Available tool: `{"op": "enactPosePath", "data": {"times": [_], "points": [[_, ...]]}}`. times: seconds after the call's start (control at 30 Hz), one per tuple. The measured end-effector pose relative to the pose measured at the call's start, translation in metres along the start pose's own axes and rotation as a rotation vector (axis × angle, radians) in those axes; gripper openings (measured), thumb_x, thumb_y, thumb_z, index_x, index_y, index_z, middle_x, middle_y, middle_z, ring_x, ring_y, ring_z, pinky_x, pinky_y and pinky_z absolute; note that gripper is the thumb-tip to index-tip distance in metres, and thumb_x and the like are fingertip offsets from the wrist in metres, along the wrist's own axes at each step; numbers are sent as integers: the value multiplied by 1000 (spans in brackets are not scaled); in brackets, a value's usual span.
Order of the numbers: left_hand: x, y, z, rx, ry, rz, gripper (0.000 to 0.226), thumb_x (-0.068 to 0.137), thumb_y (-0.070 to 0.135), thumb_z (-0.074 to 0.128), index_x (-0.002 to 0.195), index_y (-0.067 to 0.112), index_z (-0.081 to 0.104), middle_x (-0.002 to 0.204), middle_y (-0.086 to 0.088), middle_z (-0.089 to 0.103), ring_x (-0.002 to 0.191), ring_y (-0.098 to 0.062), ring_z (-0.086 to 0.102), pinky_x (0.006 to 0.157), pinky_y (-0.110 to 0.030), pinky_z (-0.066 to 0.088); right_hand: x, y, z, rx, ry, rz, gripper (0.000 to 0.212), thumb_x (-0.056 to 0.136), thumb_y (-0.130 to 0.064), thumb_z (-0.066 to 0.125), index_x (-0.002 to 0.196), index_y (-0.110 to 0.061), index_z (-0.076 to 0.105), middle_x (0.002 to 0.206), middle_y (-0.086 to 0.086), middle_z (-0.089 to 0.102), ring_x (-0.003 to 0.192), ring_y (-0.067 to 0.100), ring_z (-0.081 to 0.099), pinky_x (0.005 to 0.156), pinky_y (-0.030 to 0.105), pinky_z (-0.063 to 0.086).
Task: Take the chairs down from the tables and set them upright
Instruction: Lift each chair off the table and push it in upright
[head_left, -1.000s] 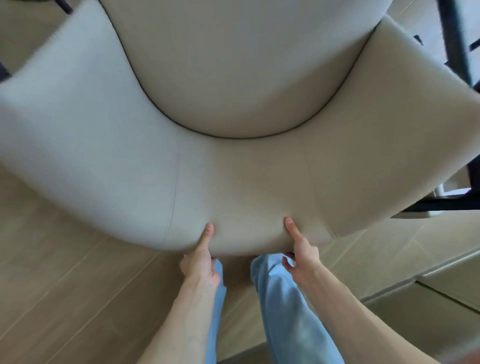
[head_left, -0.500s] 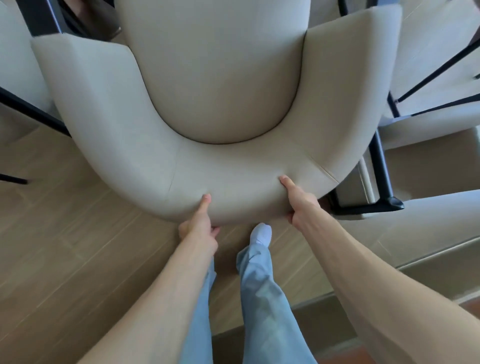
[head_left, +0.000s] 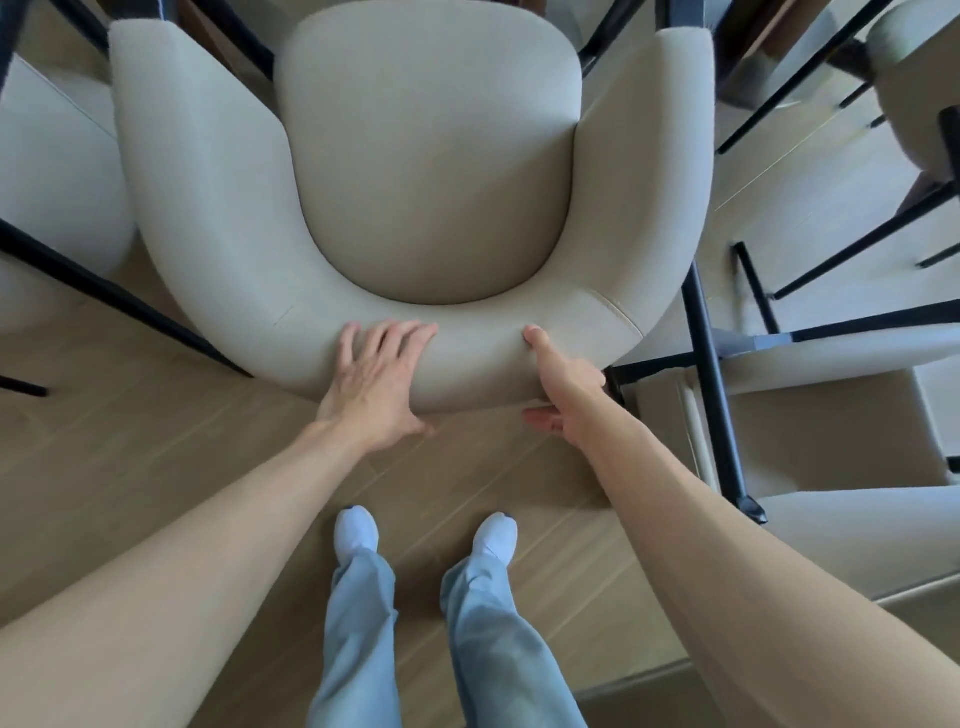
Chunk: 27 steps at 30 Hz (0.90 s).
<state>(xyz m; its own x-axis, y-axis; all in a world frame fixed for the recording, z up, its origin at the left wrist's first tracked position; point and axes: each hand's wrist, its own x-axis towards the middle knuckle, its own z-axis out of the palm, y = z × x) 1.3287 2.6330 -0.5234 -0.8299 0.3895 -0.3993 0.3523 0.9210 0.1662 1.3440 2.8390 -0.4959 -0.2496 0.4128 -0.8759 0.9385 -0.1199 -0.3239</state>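
cream chair (head_left: 426, 171), black legs (head_left: 711, 384), light wood floor (head_left: 130, 457), pale blue trousers (head_left: 498, 649)

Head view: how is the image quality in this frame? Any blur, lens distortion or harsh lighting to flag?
Head view: soft, even daylight with no glare on the cream chair; strong wide-angle bending, forearms ballooning toward the lower corners; the left hand and right hand on the backrest are reasonably sharp; the black chair legs at right look slightly smeared.

No readable text or labels anywhere.
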Motion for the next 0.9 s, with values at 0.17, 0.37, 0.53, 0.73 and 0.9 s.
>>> {"op": "enactPosePath", "data": {"times": [0.17,0.37,0.53,0.73,0.9], "points": [[40,-8,-17,66,134,-33,113,56,47,90,153,32,32,142,3,49,135,-24,40,118,-47,12,-14,3,-13,-699,402,-741,38,92,-39,51,73,-7,60,80,13,66,76,36,58,66,37,41],[95,-22,-55,62,162,-53,104,53,48,90,144,36,42,135,1,55,130,-26,43,113,-43,17,3,-72,17,-1172,191,-1265,94,76,-34,80,153,-14,30,154,9,34,148,29,24,120,43,16],[128,-37,-69,74,211,9,100,50,49,89,139,33,46,129,-1,57,125,-29,47,110,-44,20,32,-130,26,-1452,247,-1239,107,61,-45,88,150,-24,33,142,5,46,135,30,40,118,49,17],[167,-47,-102,72,173,38,113,44,78,81,140,30,46,129,-4,56,124,-30,48,107,-44,25,42,-181,32,-1490,260,-1201,106,60,-49,86,149,-25,34,134,5,48,127,30,43,115,49,23],[196,-56,-120,57,139,50,111,47,79,81,140,31,45,129,-3,56,124,-29,48,104,-44,28,53,-215,40,-1499,250,-1186,106,58,-51,87,148,-28,35,131,4,49,126,30,44,114,49,25]]}}
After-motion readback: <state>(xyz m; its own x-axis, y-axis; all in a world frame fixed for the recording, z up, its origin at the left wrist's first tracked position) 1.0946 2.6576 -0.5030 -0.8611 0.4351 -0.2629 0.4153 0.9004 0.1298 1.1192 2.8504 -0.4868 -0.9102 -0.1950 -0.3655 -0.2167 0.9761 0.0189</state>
